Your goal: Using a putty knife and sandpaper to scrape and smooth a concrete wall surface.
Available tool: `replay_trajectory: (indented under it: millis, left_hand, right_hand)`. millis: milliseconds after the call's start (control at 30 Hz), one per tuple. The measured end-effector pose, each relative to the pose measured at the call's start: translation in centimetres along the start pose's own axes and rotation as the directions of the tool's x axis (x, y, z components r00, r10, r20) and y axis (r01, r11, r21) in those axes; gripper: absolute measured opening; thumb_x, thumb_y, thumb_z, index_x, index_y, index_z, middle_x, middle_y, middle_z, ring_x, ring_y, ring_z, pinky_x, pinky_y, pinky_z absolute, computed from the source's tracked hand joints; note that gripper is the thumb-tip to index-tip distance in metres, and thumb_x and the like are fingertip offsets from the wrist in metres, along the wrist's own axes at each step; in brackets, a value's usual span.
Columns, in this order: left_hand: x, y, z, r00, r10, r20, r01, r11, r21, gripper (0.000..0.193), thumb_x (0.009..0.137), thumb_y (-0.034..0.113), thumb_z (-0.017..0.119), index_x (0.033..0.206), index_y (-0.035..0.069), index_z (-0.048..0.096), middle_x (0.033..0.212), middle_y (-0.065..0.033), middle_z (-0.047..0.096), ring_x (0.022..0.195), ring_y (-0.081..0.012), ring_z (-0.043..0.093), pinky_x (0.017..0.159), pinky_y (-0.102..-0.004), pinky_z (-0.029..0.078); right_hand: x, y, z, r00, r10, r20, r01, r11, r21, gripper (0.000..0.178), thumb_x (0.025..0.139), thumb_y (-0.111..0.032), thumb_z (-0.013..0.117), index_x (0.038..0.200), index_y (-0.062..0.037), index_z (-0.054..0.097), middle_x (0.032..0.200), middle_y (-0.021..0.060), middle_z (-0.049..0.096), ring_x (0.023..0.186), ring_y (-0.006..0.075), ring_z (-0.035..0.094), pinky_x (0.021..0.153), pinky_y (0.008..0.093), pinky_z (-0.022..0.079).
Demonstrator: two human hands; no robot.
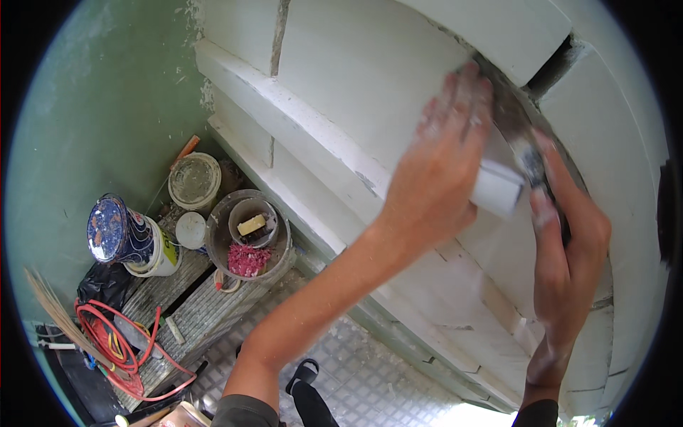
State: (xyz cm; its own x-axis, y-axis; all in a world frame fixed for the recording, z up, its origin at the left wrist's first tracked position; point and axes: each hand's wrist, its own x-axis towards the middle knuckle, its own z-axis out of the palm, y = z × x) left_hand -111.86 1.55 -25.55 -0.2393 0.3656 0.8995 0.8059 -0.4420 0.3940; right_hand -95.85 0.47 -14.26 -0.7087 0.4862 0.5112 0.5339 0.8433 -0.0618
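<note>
My right hand (569, 235) grips a putty knife (528, 160) by its dark handle, thumb and forefinger along it. The knife's wide metal blade (506, 117) lies along a dark gap in the white panelled surface. My left hand (445, 156) reaches across with its whitish-smeared fingertips beside the blade, slightly blurred. From under its palm sticks out a white, flat-sided piece (498, 187), apparently held between thumb and palm. Its kind cannot be told, since the hand covers much of it. The white panels (356, 78) have open seams and ledges.
At the left, a plank bench (206, 302) bears a grey bucket (286, 249) with a smaller tub and a pink scrubber, paint pails (153, 249), a lidded tub (194, 178) and a coiled red hose (117, 349). A green wall (107, 107) stands behind. Tiled floor (341, 384) lies below.
</note>
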Motion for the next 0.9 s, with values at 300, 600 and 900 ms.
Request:
replay_trajectory:
  millis: [300,600,900]
  left_hand:
    - [0.4,-0.5,0.2,1.000,0.001,-0.027,-0.002,1.000,-0.022,0.097,0.062,-0.007,0.072,0.150,-0.013,0.032,0.160,-0.0351,0.028,0.149,-0.0505,0.032,0.120,-0.0549,0.034]
    - [0.5,-1.3,-1.3,1.000,0.027,0.000,-0.027,1.000,0.007,0.095,0.064,-0.007,0.072,0.150,-0.012,0.033,0.159,-0.0338,0.031,0.148,-0.0498,0.033,0.119,-0.0573,0.034]
    - [0.6,-1.8,-1.7,0.998,0.032,-0.045,-0.030,0.998,0.051,0.095,0.063,-0.009,0.071,0.150,-0.013,0.033,0.159,-0.0344,0.031,0.148,-0.0500,0.033,0.120,-0.0556,0.034]
  right_hand:
    - [1.2,-0.8,1.0,0.997,0.073,-0.028,-0.074,0.997,-0.019,0.047,0.095,-0.005,0.052,0.141,0.0018,0.061,0.113,0.0169,0.073,0.086,0.0153,0.060,0.085,0.0292,0.048]
    - [0.7,-1.3,1.2,0.997,0.062,-0.046,-0.063,0.998,-0.014,0.046,0.096,-0.005,0.052,0.141,0.0014,0.061,0.123,0.0190,0.072,0.096,0.0177,0.063,0.092,0.0291,0.048]
    - [0.8,-1.7,0.9,0.992,0.123,0.009,-0.124,0.992,0.011,0.048,0.094,-0.002,0.052,0.141,0.0005,0.062,0.111,0.0175,0.074,0.088,0.0151,0.062,0.086,0.0276,0.049]
